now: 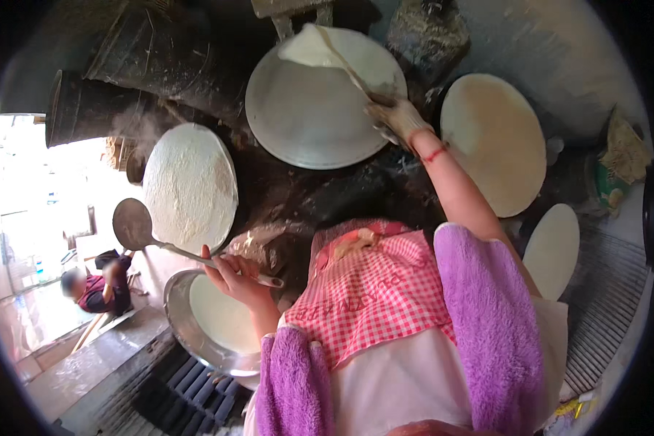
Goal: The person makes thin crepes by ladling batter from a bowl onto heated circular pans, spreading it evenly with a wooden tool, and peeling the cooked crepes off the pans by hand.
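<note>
My left hand (237, 274) grips the handle of a metal ladle (133, 222), whose bowl points left with its dark side up. Below that hand is a steel basin (180, 321) of pale batter (220, 313). My right hand (395, 117), pale and apparently gloved, holds a long thin wooden spatula (344, 62) across the central round griddle (316, 120). Draped over the spatula's far end is a thin white crepe sheet (308, 48), partly off the griddle's surface at the far edge. Bare grey metal shows nearer me.
Left stands a round plate with a rough white sheet (191, 185), steam near it. Right is another with a pale tan sheet (493, 144); a smaller white disc (553, 250) lies beyond. Black drums (147, 60) stand at the back left. A person (106, 286) sits outside at far left.
</note>
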Motion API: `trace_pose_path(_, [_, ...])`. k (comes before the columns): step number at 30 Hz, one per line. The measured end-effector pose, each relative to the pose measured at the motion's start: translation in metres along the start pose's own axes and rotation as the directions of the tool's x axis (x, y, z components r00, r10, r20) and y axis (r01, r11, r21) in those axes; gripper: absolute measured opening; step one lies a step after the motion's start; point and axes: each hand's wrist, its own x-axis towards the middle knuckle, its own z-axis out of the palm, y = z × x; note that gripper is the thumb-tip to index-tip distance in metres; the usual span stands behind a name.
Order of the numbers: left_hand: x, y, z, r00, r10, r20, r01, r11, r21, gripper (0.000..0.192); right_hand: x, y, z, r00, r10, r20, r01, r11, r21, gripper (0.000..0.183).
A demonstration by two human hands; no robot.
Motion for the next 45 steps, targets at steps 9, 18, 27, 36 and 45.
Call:
trace_pose_path(9, [-0.005,0.026,-0.003,0.947,0.152,-0.281,-0.140,0.988,0.065,0.040,0.035,-0.018,-0.049,0.981,0.006,0.196,0.019,0.992,-0.126,0.039])
trace_pose_path(18, [0.001,0.053,0.016,0.944,0.162,-0.289,-0.170,0.985,-0.002,0.039,0.006,0.007,0.003,0.921,0.053,0.386,0.087,0.938,-0.336,0.038])
trace_pose_path(27, [0.007,0.056,0.017,0.969,0.113,-0.218,-0.096,0.992,0.087,0.041,0.034,-0.057,0.001,0.945,0.126,0.302,0.010,0.912,-0.411,0.036])
trace_pose_path(36, [0.037,0.039,-0.007,0.995,0.088,-0.042,-0.088,0.996,0.007,0.037,0.069,-0.075,-0.047,0.962,-0.199,0.186,0.268,0.814,-0.516,0.046])
trace_pose_path(45, [0.079,0.026,0.036,0.999,-0.051,0.011,0.051,0.998,0.025,0.037,0.059,-0.046,-0.034,0.915,-0.171,0.367,0.396,0.559,-0.728,0.043])
